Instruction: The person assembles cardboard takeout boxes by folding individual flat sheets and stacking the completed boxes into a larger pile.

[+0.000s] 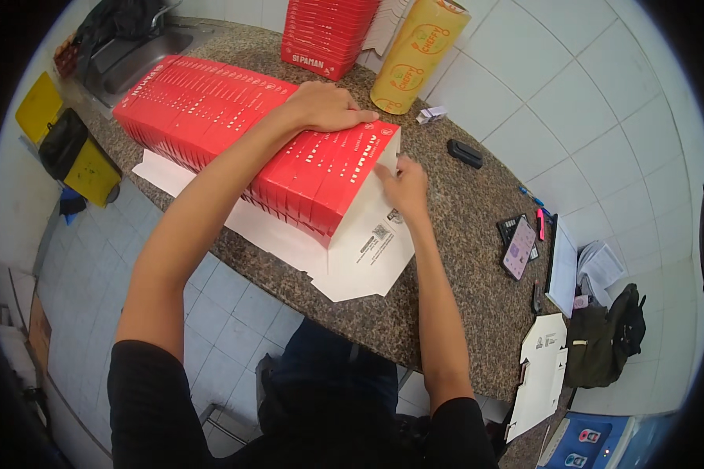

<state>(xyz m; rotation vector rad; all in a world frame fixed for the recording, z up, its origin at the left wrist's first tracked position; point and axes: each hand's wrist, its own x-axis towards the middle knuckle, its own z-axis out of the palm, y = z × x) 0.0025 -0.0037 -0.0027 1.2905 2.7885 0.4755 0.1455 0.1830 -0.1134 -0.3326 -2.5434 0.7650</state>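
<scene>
Across the speckled worktop (461, 211), I've got a long row of nested red boxes (211, 109) lying on its side, stretching from near the sink (129, 66) to right in front of the person. White card (360, 275) juts out below it, perhaps as a base; one sheet or several, I can't tell from my end. Left hand (325, 106): spread over the row's top near its right end, apparently steadying it. Right hand (406, 187): narrow, curled at the white end, seemingly guiding the edge, though I can't tell whether it's pinching. Counting now, big to small: two red lots, that row plus one upright stack (325, 35) by the tiled wall (540, 62), layers too tight to count; one yellow roll (416, 59), stood on end, likely so it stays put; two hands; one phone (519, 256); one pink marker (540, 224).
</scene>
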